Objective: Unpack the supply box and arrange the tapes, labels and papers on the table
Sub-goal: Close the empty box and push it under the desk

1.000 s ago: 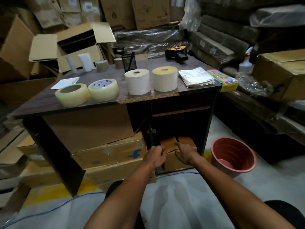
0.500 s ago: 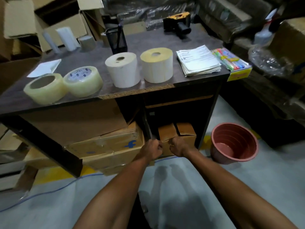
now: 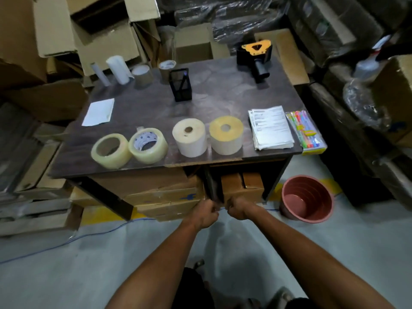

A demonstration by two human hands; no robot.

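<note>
A small brown cardboard supply box [image 3: 242, 187] sits on the floor in the right-hand bay under the table [image 3: 223, 92]. My left hand [image 3: 206, 212] and my right hand [image 3: 236, 208] are close together at the box's near bottom edge, fingers curled on it; the fingertips are hidden. Along the table's front edge stand two clear tape rolls [image 3: 110, 150] [image 3: 148, 145], a white label roll [image 3: 190, 137], a yellowish label roll [image 3: 226, 135], a stack of printed papers [image 3: 270, 127] and a pack of coloured markers [image 3: 306, 131].
A black mesh pen holder [image 3: 180, 84], a tape dispenser [image 3: 256, 55], a white sheet [image 3: 99, 112] and small rolls [image 3: 142, 73] sit farther back. A pink bucket [image 3: 306, 198] stands on the floor to the right. Flat cartons [image 3: 165, 197] fill the left bay. Boxes surround the table.
My view has risen and now looks down on the tabletop. Both hands have drawn back toward me and closer together at the box's near edge.
</note>
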